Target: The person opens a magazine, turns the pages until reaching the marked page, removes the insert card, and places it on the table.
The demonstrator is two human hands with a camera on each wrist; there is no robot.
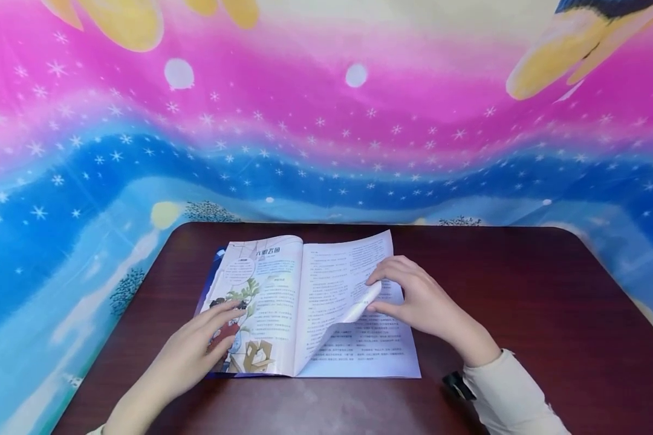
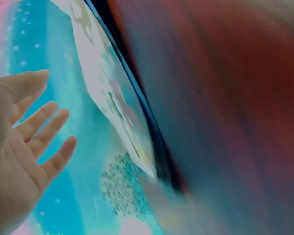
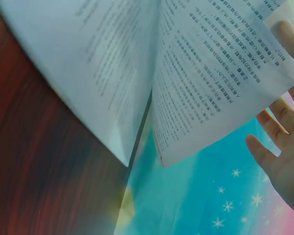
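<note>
An illustrated magazine (image 1: 274, 272) lies spread on the dark wooden table. Its left page carries a coloured drawing, while the right side is printed text. My right hand (image 1: 421, 299) pinches the outer edge of a right-hand page (image 1: 332, 281), which curls up from the sheet below. In the right wrist view, the raised page (image 3: 210, 83) stretches to the thumb and fingers of that hand (image 3: 286, 142). Over the drawing on the left page is my left hand (image 1: 193, 347), its fingers loosely extended. The left wrist view shows this hand (image 2: 27, 132) holding nothing, beside the magazine (image 2: 110, 93).
The reddish-brown table (image 1: 522, 302) extends to both sides of the magazine. Behind it hangs a pink and blue cloth (image 1: 326, 145) with white snowflakes. A small black object (image 1: 458, 385) sits at the right sleeve's cuff (image 1: 500, 386).
</note>
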